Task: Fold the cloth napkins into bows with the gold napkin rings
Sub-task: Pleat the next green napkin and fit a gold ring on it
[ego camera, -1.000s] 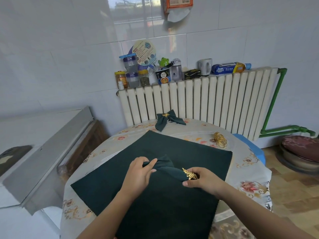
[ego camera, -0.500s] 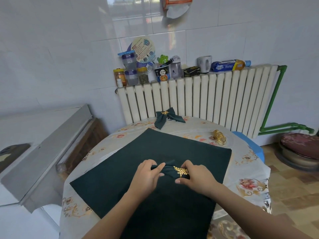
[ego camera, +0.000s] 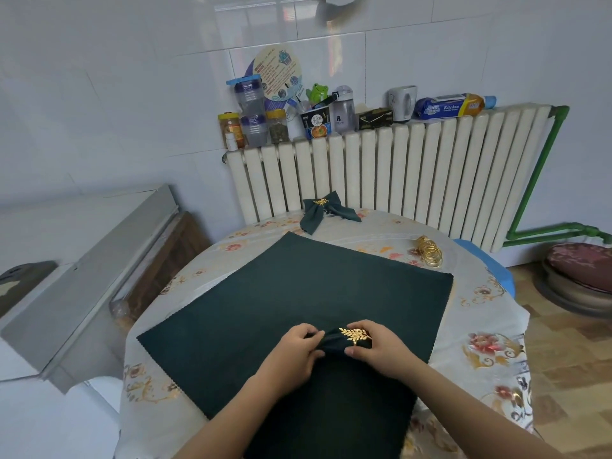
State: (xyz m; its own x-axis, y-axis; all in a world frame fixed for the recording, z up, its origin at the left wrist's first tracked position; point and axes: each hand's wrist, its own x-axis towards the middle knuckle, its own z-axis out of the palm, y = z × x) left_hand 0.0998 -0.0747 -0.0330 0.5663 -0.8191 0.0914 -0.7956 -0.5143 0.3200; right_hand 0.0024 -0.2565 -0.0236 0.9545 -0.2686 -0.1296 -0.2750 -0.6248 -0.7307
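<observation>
Napkin: the folded napkin (ego camera: 334, 341) lay at 6 o'clock on the spread dark cloth (ego camera: 298, 299).
Ring: the gold napkin ring (ego camera: 354, 334) sat around it.
Left hand (ego camera: 298, 347): pinched the gathered end.
Right hand (ego camera: 374, 342): gripped the ring.
Handling: probably soft, light and floppy; best pinched near the ring.

This is a lived-in home, most likely a kitchen or dining corner. Glossy white wall tiles (ego camera: 99, 94) cover the walls, and a cream ribbed radiator (ego camera: 397, 173) with a green pipe (ego camera: 543, 173) serves as a shelf for household clutter: spice jars (ego camera: 276, 127), an instant-noodle cup (ego camera: 316, 122), a water bottle (ego camera: 343, 111), a mug (ego camera: 402, 102) and a roll of kitchen bags (ego camera: 450, 107). The round bench wears a flowered tablecloth (ego camera: 490, 326); a cushioned stool (ego camera: 579, 270) stands on the wood-patterned floor (ego camera: 569, 376).
</observation>
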